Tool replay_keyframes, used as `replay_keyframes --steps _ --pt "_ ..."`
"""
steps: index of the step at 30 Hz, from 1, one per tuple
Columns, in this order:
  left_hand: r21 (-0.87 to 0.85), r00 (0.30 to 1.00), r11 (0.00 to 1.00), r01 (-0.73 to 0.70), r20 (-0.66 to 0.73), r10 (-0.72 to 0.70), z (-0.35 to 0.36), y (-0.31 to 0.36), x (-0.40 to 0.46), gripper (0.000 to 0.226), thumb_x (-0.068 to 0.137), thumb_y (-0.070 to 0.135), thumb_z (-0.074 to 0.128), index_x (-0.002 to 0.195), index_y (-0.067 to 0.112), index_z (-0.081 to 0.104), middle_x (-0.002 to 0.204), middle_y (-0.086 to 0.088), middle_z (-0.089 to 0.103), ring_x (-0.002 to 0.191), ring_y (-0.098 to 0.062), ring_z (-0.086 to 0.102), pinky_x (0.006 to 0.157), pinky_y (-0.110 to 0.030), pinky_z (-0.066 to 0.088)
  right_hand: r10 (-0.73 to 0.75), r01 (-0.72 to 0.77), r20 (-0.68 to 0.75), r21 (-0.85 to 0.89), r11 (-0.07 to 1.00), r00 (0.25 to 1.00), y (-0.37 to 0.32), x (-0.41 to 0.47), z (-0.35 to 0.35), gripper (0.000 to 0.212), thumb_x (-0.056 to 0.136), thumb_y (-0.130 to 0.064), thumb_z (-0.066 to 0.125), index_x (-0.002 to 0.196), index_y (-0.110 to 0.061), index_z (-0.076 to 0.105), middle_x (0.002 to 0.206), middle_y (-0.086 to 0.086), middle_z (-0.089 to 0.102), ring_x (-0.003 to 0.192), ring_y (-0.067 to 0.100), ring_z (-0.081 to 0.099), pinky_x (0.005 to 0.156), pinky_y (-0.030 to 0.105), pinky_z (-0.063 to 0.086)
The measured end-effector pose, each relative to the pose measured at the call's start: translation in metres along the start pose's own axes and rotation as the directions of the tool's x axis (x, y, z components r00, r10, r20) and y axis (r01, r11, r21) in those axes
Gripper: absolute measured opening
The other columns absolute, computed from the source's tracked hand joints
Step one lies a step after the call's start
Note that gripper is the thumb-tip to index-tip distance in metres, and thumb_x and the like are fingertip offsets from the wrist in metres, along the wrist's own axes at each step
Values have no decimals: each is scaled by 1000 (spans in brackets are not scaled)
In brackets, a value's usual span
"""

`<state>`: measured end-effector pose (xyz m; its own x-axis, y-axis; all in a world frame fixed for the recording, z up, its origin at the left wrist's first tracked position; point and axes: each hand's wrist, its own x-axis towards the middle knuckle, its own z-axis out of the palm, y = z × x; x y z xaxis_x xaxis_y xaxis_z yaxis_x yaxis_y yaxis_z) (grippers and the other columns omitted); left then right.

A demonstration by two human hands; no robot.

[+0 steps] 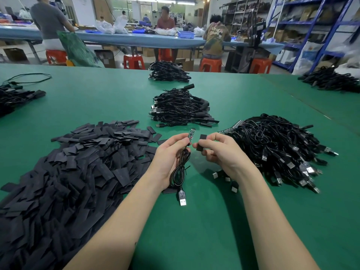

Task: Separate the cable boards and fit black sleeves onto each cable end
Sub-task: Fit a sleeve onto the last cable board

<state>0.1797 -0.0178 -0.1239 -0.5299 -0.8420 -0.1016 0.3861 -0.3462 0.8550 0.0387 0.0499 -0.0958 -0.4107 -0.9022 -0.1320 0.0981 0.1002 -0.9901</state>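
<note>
Above the green table (214,221), between your two hands, was the work itself: a small circuit board (191,135) at the end of a black cable (180,168), and one black sleeve (201,142) just beside it, not yet over the board. Your left hand (169,158) pinched the cable just below the board, fingertips curled round it, so the board stood up and tilted slightly away from you. The rest of that cable hung in a loose coil against your left palm, and its USB plug (182,198) lay on the table below your wrist. Your right hand (218,152) held the sleeve between thumb and curled fingers, its open end facing the board, the two close but apart.

To your left spread a large heap of flat black sleeves (78,172), reaching from the table's near edge up past your left hand. To your right lay a big tangled pile of cables (272,149), plugs pointing toward you, a few of them under your right wrist. Straight ahead sat a neater stack of cables (181,107), and a further stack (167,72) at the table's far edge. More cables lay at the far left (13,98) and far right (331,79). Beyond the table, people sat on orange stools (134,62) at a long blue bench (136,38), with blue shelving (315,26) on the right.
</note>
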Motion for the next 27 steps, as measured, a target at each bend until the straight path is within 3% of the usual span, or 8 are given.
replay_keyframes --steps 5,10,15,19,23,27 --pt "12 1000 1000 6 8 -6 -1 0 1 13 96 6 63 106 11 71 83 0 71 67 -9 64 67 -19 55 -51 46 25 176 983 998 -4 -5 -6 24 81 -9 81 81 -16 58 93 14 76 66 13 65 59 18 54" --pt "-95 995 993 77 65 -71 -2 3 -1 15 97 7 61 109 7 69 81 -8 68 67 -14 66 62 -21 56 -84 80 -1 317 945 996 -5 -9 -7 42 66 -22 86 104 -10 72 93 8 77 74 15 73 60 17 55" --pt "-170 977 971 166 159 -140 -2 7 -4 16 86 12 68 102 9 70 80 -7 67 67 -13 65 62 -21 57 -112 94 21 396 913 994 -5 -11 -7 35 58 -23 90 91 -16 80 98 10 77 85 21 76 65 17 57" --pt "-191 954 954 230 239 -182 -3 7 -4 20 82 12 70 101 8 71 81 -6 66 69 -13 65 65 -21 57 -138 130 -6 379 916 990 -7 -12 -6 32 56 -29 90 85 -22 82 97 3 78 89 17 76 63 17 56" --pt "-199 935 941 273 285 -211 -2 7 -6 13 83 10 70 90 10 81 81 -6 66 69 -12 65 65 -20 58 -197 191 -27 409 892 980 -10 -13 -6 29 54 -31 89 81 -25 82 92 -1 78 85 9 73 66 17 54" --pt "-190 927 940 283 305 -218 -1 8 -9 15 83 10 69 92 9 81 81 -5 66 68 -11 65 65 -20 57 -213 210 -38 405 890 976 -9 -13 -5 22 59 -26 86 80 -21 82 89 1 78 81 9 73 64 17 54"
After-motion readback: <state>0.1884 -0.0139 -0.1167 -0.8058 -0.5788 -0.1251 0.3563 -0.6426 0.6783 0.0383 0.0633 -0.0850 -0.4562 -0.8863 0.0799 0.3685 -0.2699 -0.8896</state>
